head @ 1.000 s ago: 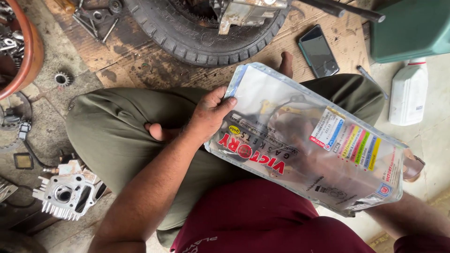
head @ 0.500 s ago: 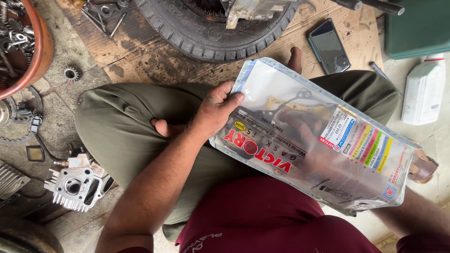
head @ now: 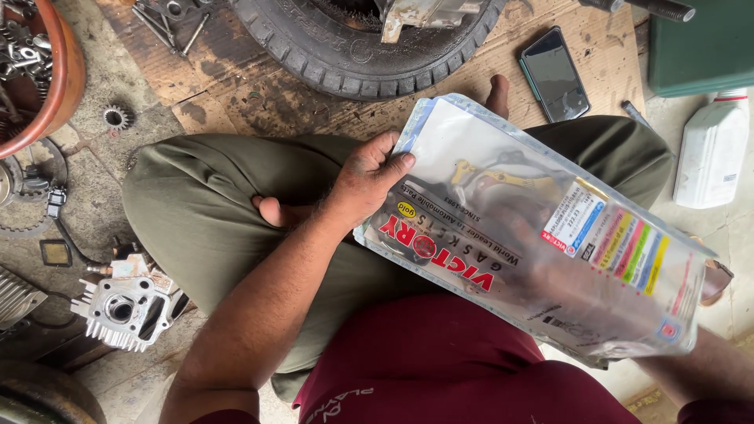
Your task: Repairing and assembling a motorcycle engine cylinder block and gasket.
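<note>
Left hand (head: 365, 184) grips the clear gasket packet (head: 542, 235) over the lap; the right hand (head: 711, 283), behind it, supports its far end, grip unclear.

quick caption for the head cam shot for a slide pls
Seated cross-legged, a person grips a clear plastic gasket packet with the left hand, beside a tyre and phone.

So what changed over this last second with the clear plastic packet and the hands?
The left hand shifted its grip slightly along the edge of the clear plastic gasket packet, thumb now on its face. The right hand stays behind the packet, which remains held over the lap. The black phone and white plastic bottle stayed put.
</note>
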